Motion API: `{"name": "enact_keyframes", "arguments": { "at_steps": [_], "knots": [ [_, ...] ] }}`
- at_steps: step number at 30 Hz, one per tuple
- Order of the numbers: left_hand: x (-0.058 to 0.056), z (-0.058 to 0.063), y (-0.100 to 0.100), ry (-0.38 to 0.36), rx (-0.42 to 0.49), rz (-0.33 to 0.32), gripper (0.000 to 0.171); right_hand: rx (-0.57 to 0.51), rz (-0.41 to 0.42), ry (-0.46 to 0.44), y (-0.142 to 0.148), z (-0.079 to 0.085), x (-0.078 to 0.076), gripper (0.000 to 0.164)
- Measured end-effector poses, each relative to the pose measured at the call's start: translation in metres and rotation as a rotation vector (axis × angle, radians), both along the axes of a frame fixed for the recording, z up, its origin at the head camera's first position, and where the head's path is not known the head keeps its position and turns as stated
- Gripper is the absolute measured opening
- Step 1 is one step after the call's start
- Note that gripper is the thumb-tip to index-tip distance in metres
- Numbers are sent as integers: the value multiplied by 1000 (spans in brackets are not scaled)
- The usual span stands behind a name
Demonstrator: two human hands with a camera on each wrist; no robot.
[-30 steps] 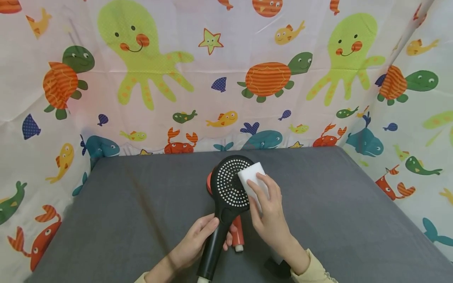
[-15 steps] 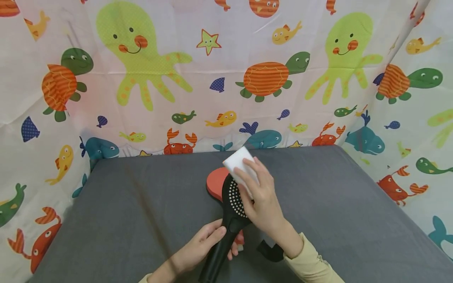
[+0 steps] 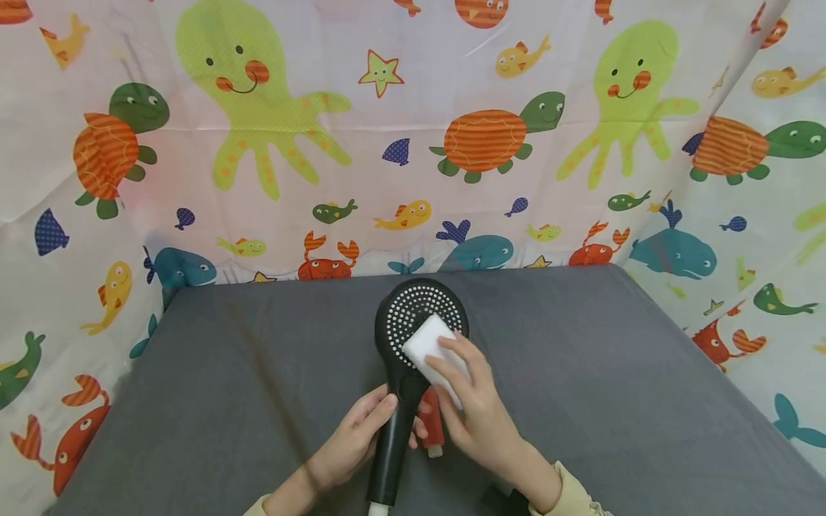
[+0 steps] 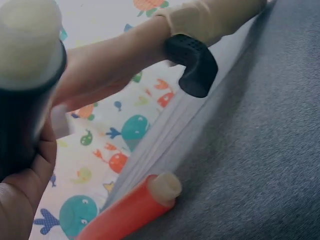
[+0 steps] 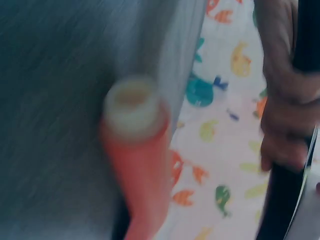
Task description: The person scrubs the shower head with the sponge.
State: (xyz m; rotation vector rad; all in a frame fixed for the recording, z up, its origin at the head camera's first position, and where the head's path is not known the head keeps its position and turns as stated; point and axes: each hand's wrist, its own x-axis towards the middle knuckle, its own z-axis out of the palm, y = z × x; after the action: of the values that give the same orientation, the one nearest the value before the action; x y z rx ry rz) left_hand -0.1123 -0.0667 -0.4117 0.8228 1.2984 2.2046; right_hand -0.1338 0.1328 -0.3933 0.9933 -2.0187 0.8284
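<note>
In the head view my left hand (image 3: 355,437) grips the handle of a black shower head (image 3: 390,451), its dotted spray face turned up toward me. A white sponge block (image 3: 427,345) is pinched in my right hand (image 3: 480,412) and lies against the lower right of that face. Fingers of the left hand (image 5: 287,115) wrap the black handle in the right wrist view. Behind the shower head, on the grey cloth, lies a red one with a pale end, its handle (image 3: 432,426) partly visible and its round head hidden in the head view.
A black curved piece, perhaps a shower holder (image 4: 197,70), rests on the cloth near my right forearm. The grey-covered table (image 3: 613,387) is edged by a white curtain (image 3: 413,179) printed with sea animals at the back and sides.
The shower head first tilted right, turning its face sideways, then came back left to face me. Over that second the sponge went up to the top edge, then down onto the lower right face.
</note>
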Motion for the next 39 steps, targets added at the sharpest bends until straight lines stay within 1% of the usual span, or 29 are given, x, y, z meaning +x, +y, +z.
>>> {"name": "enact_keyframes", "arguments": {
  "at_steps": [2, 3, 5, 7, 10, 12, 14, 16, 19, 21, 23, 25, 29, 32, 34, 37, 39],
  "knots": [
    [1, -2, 2, 16, -17, -13, 34, 32, 41, 45, -8, 6, 1, 30],
    [1, -3, 4, 23, -32, -17, 33, 47, 47, 64, -11, 10, 0, 29],
    [2, -4, 6, 36, -42, -30, 33, 55, 35, 100, -15, 19, -6, 29],
    [3, -4, 9, 35, -41, -38, 34, 33, 1, 104, -14, 26, -17, 30],
    [4, -3, 10, 8, -16, -42, 36, -23, -81, 39, -3, 31, -33, 30],
    [3, -4, 9, -13, -7, -20, 37, -59, -144, -26, 6, 28, -40, 34],
    [2, -3, 7, -32, -13, 20, 37, -81, -177, -91, 13, 22, -42, 41],
    [1, -3, 4, -51, -35, 76, 37, -95, -171, -138, 15, 14, -40, 47],
    [-1, -1, 0, -96, -82, 143, 39, -100, -91, -176, 11, 3, -32, 49],
    [-3, 0, -1, -127, -105, 170, 40, -90, -36, -175, 4, 0, -25, 46],
    [-4, 2, -1, -156, -105, 184, 40, -70, 4, -154, -3, -1, -19, 45],
    [-5, 3, 0, -171, -80, 196, 40, -39, 14, -132, -9, 0, -13, 45],
    [-5, 5, 1, -168, 0, 208, 38, 5, 8, -87, -15, 4, -4, 44],
    [-4, 7, 2, -164, 40, 220, 37, 9, 6, -83, -16, 5, 1, 43],
    [-5, 9, 2, -179, 60, 242, 38, 12, 17, -85, -17, 4, 6, 42],
    [-8, 12, 0, -189, 90, 271, 41, 31, 69, -64, -18, -2, 16, 42],
    [-11, 13, -4, -195, 121, 286, 43, 58, 130, -37, -19, -8, 23, 41]
  ]
}}
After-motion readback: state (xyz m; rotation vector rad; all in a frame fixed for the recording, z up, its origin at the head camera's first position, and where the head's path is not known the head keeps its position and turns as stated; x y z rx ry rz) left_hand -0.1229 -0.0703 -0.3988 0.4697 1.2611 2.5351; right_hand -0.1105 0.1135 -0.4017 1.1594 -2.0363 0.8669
